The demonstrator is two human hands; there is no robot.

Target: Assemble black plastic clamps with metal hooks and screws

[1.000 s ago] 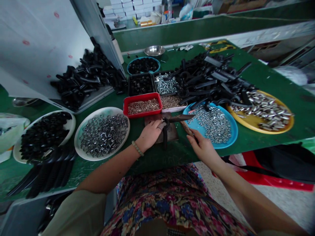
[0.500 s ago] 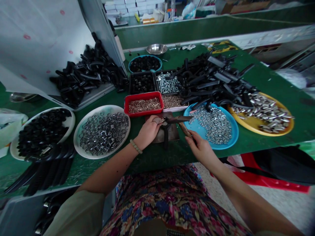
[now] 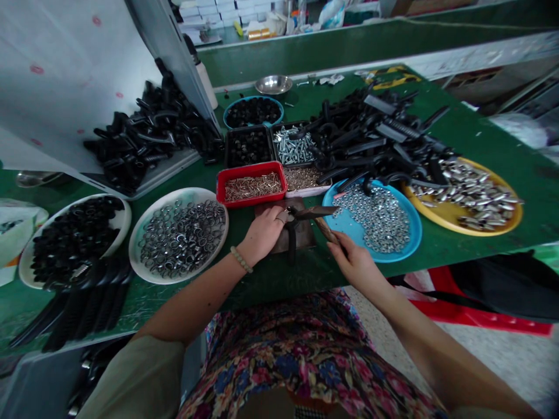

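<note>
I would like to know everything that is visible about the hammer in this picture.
The hammer has a dark, metallic-looking head, long and narrowing toward its right end, and a brown, worn handle that looks wooden. The right hand grips the handle's lower part. The head lies roughly sideways above a flat metal plate, its left end by a black part; whether they touch is unclear. Its tapered end overlaps the blue tray in this view.

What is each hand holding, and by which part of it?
The right hand grips a hammer by its wooden handle. The left hand is at a black part's far end; whether its fingers grip it cannot be told.
</note>
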